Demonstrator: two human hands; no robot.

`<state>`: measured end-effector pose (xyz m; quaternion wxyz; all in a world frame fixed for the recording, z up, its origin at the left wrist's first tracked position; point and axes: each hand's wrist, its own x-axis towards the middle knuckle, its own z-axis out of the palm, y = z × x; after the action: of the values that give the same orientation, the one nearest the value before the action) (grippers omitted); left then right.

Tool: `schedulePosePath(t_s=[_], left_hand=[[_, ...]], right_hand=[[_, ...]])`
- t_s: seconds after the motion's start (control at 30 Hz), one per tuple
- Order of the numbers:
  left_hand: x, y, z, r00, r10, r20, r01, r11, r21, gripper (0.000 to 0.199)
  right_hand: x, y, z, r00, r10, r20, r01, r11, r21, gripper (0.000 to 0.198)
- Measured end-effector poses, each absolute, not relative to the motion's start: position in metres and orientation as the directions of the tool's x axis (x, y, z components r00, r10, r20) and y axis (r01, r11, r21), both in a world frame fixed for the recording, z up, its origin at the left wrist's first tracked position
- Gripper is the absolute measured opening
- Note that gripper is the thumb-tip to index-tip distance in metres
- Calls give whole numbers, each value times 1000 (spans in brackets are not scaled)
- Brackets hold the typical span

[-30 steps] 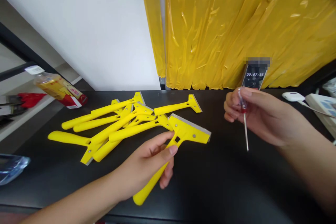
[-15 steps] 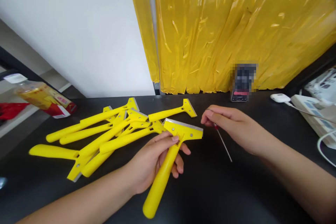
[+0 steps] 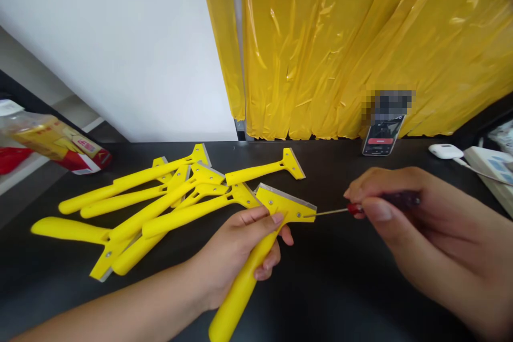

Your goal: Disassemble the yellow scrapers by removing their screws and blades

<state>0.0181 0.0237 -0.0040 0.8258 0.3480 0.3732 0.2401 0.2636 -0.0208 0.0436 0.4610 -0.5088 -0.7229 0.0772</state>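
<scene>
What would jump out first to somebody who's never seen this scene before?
Probably the bright yellow sheeting filling the upper right, and the heap of yellow scrapers left of centre on the black table. Then, front and centre, the left hand grips another scraper, while the right hand points a thin screwdriver at its head.

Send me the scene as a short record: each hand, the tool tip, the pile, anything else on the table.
Left hand: holds a yellow scraper just below its head
Right hand: holds a screwdriver, shaft toward the scraper's head
Tip: at or right beside the right-hand screw; contact unclear
Pile: more yellow scrapers, overlapping, left of the held one's head
Phone: table's back, before yellow sheeting
Bottle: far left
</scene>
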Motion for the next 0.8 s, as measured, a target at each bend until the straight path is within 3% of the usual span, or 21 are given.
schedulePosePath(t_s=[0.1, 0.23, 0.53, 0.8], left_hand=[[24, 28, -6, 620, 639, -455, -96, 637, 765, 39], [32, 35, -9, 619, 631, -467, -91, 648, 756, 39], [24, 40, -14, 681, 535, -501, -25, 700, 714, 38], [25, 42, -9, 685, 518, -513, 7, 699, 716, 41]], right_hand=[[266, -16, 45, -244, 761, 602, 665, 582, -467, 4], [267, -9, 46, -297, 745, 597, 686, 602, -409, 9], [266, -5, 47, -372, 735, 567, 640, 645, -416, 13], [278, -11, 35, -311, 805, 505, 666, 564, -489, 8]])
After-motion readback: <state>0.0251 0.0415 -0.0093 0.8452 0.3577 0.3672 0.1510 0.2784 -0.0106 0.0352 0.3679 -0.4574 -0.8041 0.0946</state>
